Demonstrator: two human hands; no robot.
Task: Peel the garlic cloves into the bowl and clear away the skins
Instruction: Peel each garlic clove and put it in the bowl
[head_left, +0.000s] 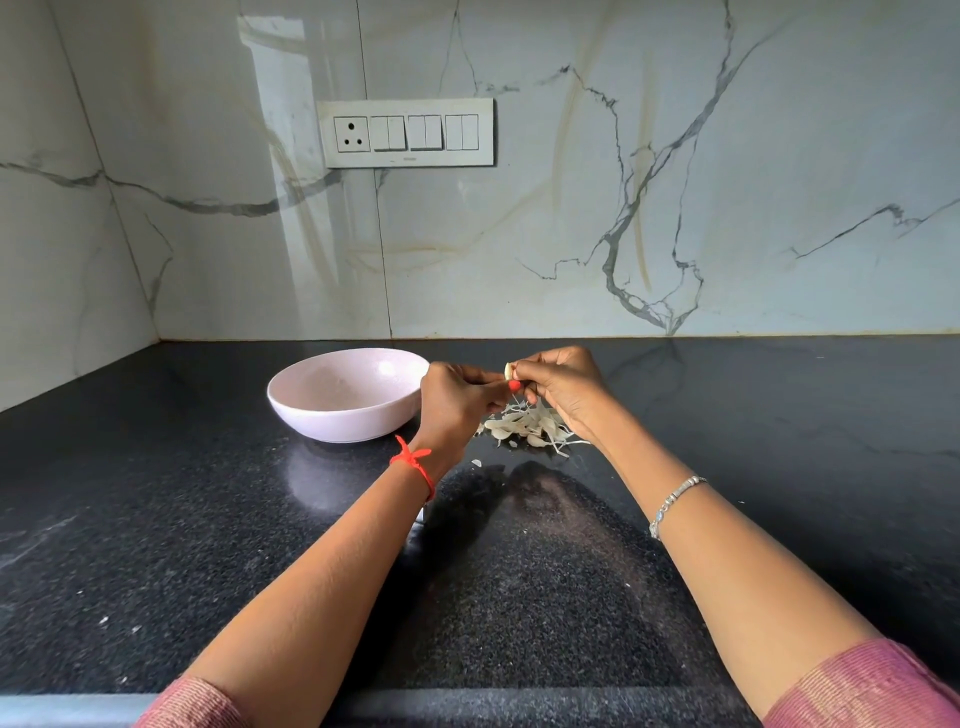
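On the black counter (156, 519), a pale pink bowl (343, 423) stands just left of the left hand (452, 402), which, fingers curled, pinches a garlic clove (509, 371) together with the right hand (566, 389), both raised above a pile of skins (527, 428) on the counter.

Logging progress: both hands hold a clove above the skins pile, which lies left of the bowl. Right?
Not quite: in the head view the skins pile lies right of the bowl, not left. The left hand and right hand do hold a clove above it.
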